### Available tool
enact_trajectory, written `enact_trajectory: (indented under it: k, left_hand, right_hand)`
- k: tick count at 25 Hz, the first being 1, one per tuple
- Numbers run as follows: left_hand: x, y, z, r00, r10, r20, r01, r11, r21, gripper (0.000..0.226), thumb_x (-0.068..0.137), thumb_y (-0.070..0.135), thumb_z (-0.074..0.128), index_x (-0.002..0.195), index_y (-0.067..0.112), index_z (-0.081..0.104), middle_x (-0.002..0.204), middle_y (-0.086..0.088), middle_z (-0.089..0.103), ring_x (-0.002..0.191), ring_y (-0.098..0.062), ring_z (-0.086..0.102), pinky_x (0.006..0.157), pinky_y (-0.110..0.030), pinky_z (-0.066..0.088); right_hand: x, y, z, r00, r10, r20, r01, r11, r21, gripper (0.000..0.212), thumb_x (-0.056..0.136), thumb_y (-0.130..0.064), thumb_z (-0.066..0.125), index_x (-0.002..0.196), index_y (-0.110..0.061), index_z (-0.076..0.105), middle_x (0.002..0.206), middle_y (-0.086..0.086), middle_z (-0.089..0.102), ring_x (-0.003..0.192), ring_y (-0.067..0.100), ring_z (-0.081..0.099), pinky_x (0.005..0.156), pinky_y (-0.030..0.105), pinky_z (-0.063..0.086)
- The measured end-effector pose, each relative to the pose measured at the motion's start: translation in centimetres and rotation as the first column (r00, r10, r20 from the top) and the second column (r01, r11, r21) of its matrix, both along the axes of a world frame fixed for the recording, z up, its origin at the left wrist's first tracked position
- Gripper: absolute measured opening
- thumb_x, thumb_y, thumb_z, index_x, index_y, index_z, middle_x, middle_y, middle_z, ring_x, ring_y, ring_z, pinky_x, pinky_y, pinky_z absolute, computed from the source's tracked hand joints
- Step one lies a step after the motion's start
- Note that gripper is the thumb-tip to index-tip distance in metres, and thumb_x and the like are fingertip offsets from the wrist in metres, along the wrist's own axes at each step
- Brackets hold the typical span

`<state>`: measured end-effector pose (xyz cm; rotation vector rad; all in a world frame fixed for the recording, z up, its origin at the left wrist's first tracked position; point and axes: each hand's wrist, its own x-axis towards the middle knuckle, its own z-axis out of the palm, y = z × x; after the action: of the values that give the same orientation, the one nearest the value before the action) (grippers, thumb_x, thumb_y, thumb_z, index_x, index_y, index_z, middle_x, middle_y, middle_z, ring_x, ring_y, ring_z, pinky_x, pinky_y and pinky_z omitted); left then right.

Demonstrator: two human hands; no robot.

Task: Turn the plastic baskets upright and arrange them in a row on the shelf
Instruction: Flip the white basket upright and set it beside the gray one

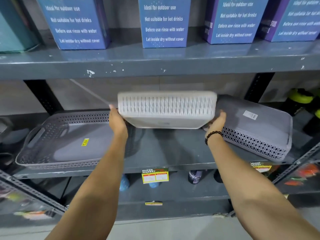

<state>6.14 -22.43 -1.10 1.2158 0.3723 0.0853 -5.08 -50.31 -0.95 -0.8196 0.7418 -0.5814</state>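
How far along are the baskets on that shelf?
Done: the grey basket on the left sits upright on the shelf. In hand: the left hand and right hand each have a grip on an end of the white basket, held tilted above the shelf. Left: the grey basket on the right lies bottom-up and tilted, so it needs flipping and lining up.
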Motion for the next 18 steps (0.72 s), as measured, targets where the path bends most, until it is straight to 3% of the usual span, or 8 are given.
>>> enact_trajectory:
  k: [2,4,6,8,10,12,16,18]
  left_hand:
    - [1.3,1.8,-2.7,0.988,-0.103,-0.118,0.109,0.993,0.045,0.074,0.071,0.072,0.047,0.107,0.011,0.068,0.111,-0.012,0.07,0.106,-0.032,0.065,0.1,-0.05,0.049]
    - [-0.5,2.4,-1.1,0.955,-0.201,-0.221,0.258,0.926,0.276,0.069,0.078,0.055,0.056,0.12,0.0,0.06,0.121,-0.019,0.065,0.113,-0.035,0.061,0.102,-0.05,0.047]
    - [-1.6,2.5,0.0,0.944,-0.168,-0.285,0.312,0.733,0.604,0.041,0.087,0.023,0.056,0.116,-0.005,0.063,0.124,-0.024,0.062,0.117,-0.037,0.058,0.099,-0.045,0.047]
    - [-3.2,2.0,1.1,0.951,-0.125,-0.281,0.307,0.46,0.833,0.022,0.088,0.002,0.048,0.087,-0.009,0.067,0.114,-0.029,0.066,0.11,-0.04,0.061,0.09,-0.041,0.051]
    - [-4.6,1.6,1.4,0.963,-0.121,-0.241,0.266,0.278,0.923,0.021,0.083,-0.008,0.045,0.072,-0.006,0.062,0.103,-0.032,0.067,0.101,-0.042,0.063,0.082,-0.043,0.052]
    - [-5.2,1.4,0.9,0.97,-0.129,-0.206,0.229,0.19,0.955,0.02,0.082,-0.013,0.044,0.084,-0.012,0.064,0.1,-0.032,0.067,0.095,-0.044,0.063,0.076,-0.044,0.052]
    - [-5.7,1.1,0.6,0.975,-0.121,-0.185,0.202,0.14,0.969,0.02,0.082,-0.017,0.046,0.095,-0.012,0.06,0.101,-0.029,0.065,0.096,-0.043,0.063,0.078,-0.043,0.053]
    - [-5.9,1.1,0.4,0.975,-0.114,-0.191,0.204,0.114,0.972,0.024,0.083,-0.017,0.046,0.103,-0.009,0.058,0.106,-0.028,0.064,0.099,-0.041,0.062,0.081,-0.043,0.053]
  right_hand:
    - [-1.5,-0.4,-0.9,0.99,0.138,-0.002,-0.138,0.989,0.047,0.037,0.086,-0.05,0.042,0.074,-0.021,0.062,0.073,0.002,0.07,0.066,0.02,0.064,0.058,0.023,0.052]
    - [-2.3,-0.9,-1.5,0.966,0.249,-0.063,-0.249,0.968,0.012,0.035,0.092,-0.035,0.044,0.066,-0.019,0.06,0.051,-0.001,0.067,0.046,0.016,0.064,0.048,0.021,0.05]
    - [-2.4,-1.4,-2.1,0.935,0.294,-0.201,-0.312,0.948,-0.066,0.026,0.093,-0.022,0.048,0.071,-0.016,0.061,0.048,-0.001,0.066,0.038,0.013,0.062,0.043,0.019,0.048]
    - [-2.0,-2.2,-2.8,0.876,0.308,-0.371,-0.389,0.906,-0.167,0.021,0.09,-0.025,0.052,0.085,-0.01,0.066,0.061,0.003,0.071,0.056,0.016,0.069,0.057,0.025,0.054]
    - [-1.6,-2.6,-2.9,0.795,0.263,-0.546,-0.487,0.814,-0.317,0.035,0.091,-0.031,0.051,0.109,-0.004,0.066,0.099,0.01,0.072,0.095,0.026,0.068,0.089,0.037,0.053]
    - [-1.6,-2.5,-2.8,0.763,0.213,-0.61,-0.537,0.734,-0.415,0.04,0.094,-0.029,0.048,0.124,-0.006,0.06,0.114,0.005,0.063,0.111,0.029,0.06,0.104,0.039,0.045]
    - [-1.4,-2.6,-3.5,0.762,0.163,-0.627,-0.533,0.708,-0.463,0.037,0.092,-0.023,0.05,0.123,-0.006,0.062,0.111,0.014,0.067,0.093,0.022,0.06,0.093,0.034,0.049]
    - [-1.3,-2.7,-3.9,0.768,0.167,-0.618,-0.523,0.721,-0.455,0.036,0.091,-0.017,0.052,0.123,-0.005,0.062,0.117,0.017,0.067,0.095,0.022,0.06,0.096,0.036,0.049]
